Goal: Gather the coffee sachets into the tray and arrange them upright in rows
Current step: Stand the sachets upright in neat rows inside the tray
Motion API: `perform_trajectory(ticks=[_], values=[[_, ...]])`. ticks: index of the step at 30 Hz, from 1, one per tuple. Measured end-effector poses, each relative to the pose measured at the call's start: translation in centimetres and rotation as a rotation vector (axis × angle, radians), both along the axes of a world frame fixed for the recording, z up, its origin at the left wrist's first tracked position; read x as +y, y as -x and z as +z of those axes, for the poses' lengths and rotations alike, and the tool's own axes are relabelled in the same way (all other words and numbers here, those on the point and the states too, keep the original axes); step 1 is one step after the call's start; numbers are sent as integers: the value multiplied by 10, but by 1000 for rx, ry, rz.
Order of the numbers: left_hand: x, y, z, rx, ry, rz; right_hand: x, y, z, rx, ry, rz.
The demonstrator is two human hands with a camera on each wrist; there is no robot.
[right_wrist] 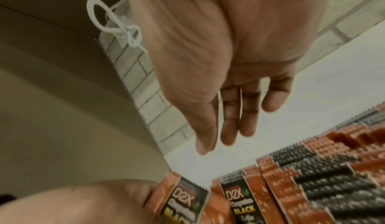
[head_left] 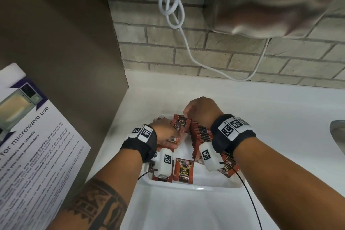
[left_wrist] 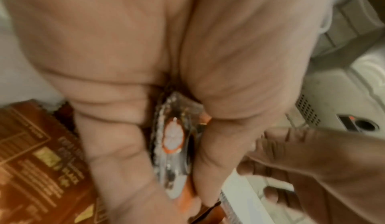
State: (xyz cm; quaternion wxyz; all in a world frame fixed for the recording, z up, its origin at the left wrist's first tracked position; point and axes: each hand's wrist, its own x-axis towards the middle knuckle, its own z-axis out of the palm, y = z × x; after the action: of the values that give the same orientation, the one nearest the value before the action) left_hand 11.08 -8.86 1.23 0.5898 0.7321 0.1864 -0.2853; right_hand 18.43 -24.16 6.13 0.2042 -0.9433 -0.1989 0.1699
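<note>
L hand (head_left: 164,132) grips a bunch of sachets (left_wrist: 172,138) over white tray (head_left: 186,186). R hand (head_left: 201,110) open, fingers straight, above upright sachet row (head_left: 200,132) on bench (head_left: 261,102).

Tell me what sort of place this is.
Probably a shared office or staff pantry. A printed notice on microwave use lies on the left, a tray of single-serve coffee sachets sits on a white counter, and a steel sink's edge shows at right, below a brick-tiled wall.
</note>
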Motion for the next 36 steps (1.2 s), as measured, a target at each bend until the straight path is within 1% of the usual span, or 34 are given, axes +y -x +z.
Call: perform_trajectory(ticks=[3,6,8,12,18,20,21,24,26,28,30,32,34,36], values=[[4,6,3,-106,193,79,-7,7,2,73,-92,24],[3,10,7,-167,297,99,-11,12,1,113,-224,2],[3,11,6,-198,326,97,-11,15,4,107,-290,-2],[1,15,8,-222,327,72,-9,19,11,97,-352,13],[-2,17,14,-264,331,54,-9,21,18,69,-326,16],[-1,17,13,-265,280,71,-11,18,17,32,-322,-9],[1,17,13,-256,219,88,-11,16,17,7,-321,-22],[8,15,13,-163,-51,110,-12,11,18,-56,-295,-47],[11,15,15,-61,-202,46,-12,10,17,-72,-239,-60],[12,13,12,-2,-304,-63,-10,10,12,-70,-181,-75],[9,11,10,7,-333,-168,-6,12,6,-85,-103,-94],[3,8,6,-25,-353,-242,0,14,1,-121,-18,-119],[-2,5,2,-34,-381,-265,6,14,-6,-155,71,-115],[-5,1,-2,-2,-363,-270,13,12,-12,-167,154,-113]])
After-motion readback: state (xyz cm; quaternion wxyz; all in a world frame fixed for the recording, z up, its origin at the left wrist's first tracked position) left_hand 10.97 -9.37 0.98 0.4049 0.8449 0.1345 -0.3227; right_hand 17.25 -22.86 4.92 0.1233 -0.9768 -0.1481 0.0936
